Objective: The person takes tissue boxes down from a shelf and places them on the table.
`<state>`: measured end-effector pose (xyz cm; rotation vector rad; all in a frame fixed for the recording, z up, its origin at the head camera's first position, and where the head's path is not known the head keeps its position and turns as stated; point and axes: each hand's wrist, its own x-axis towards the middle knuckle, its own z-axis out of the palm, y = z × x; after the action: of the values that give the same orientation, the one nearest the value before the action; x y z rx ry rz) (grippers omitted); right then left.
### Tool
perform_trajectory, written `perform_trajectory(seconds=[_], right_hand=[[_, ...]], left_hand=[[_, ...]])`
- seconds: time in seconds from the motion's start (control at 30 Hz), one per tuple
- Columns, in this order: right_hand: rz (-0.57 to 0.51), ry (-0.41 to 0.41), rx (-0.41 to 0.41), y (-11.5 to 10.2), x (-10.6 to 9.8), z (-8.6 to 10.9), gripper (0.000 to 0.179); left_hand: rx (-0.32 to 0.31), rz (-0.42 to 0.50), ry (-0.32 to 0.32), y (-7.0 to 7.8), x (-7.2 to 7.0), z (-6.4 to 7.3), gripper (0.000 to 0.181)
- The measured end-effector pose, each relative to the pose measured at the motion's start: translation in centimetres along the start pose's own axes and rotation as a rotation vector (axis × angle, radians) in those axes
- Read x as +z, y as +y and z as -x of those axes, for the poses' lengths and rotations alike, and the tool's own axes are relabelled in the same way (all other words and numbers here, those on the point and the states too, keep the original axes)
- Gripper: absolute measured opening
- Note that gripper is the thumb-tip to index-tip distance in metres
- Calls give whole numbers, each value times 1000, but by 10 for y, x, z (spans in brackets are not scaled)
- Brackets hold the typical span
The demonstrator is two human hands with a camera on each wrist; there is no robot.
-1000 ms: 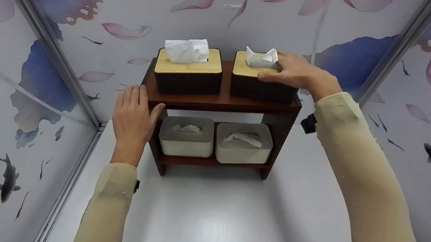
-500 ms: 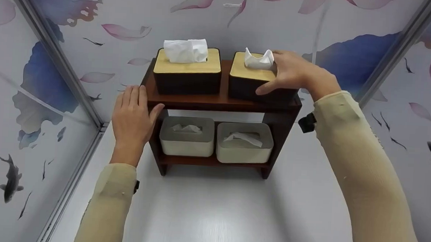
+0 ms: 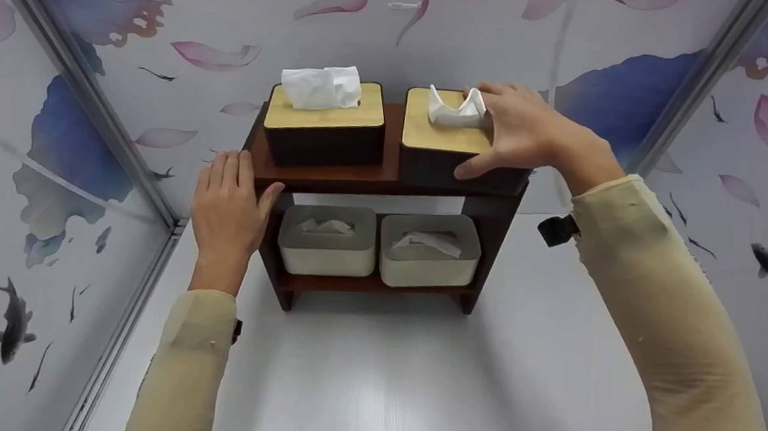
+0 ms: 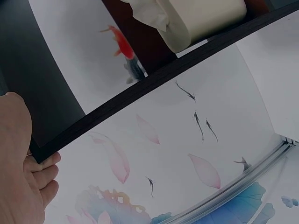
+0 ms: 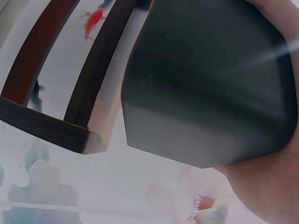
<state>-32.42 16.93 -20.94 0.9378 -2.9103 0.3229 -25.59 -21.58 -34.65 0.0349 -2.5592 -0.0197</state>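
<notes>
In the head view my right hand [image 3: 523, 127] grips the right tissue box [image 3: 429, 162], black with a light wooden lid and a tissue poking out. Its thumb lies on the box's front, fingers over the far side. The right wrist view shows that black box [image 5: 205, 88] large, with a gap between it and the shelf. My left hand [image 3: 226, 207] rests at the upper left corner of the small brown shelf [image 3: 333, 175], fingers straight along its side, thumb at the front edge. A matching tissue box [image 3: 322, 143] stands on the top board's left half.
Two cream tissue boxes with grey lids, a left one [image 3: 326, 258] and a right one [image 3: 430, 270], stand on the lower board. White walls painted with petals, leaves and fish enclose the shelf at back and sides. The shelf stands on a white surface [image 3: 362, 372].
My right thumb has slid from the lid down to the box's front. The right tissue box has come up and towards me. My left hand keeps its place on the shelf.
</notes>
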Motion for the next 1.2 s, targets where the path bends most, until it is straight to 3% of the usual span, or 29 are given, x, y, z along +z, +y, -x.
perform_trajectory(seconds=[0.3,0.53,0.8,1.2], right_hand=[[39,5,-66,-18,7,29,116],[55,26,-137,-28,18,52,120],[77,79,-218,-37,33,76,123],[119,79,-302,-40,76,102,125]], left_hand=[[-7,3,-29,-1,0,-1,76],[6,17,31,0,0,1,74],[3,30,30,0,1,1,73],[-8,51,12,0,2,2,74]])
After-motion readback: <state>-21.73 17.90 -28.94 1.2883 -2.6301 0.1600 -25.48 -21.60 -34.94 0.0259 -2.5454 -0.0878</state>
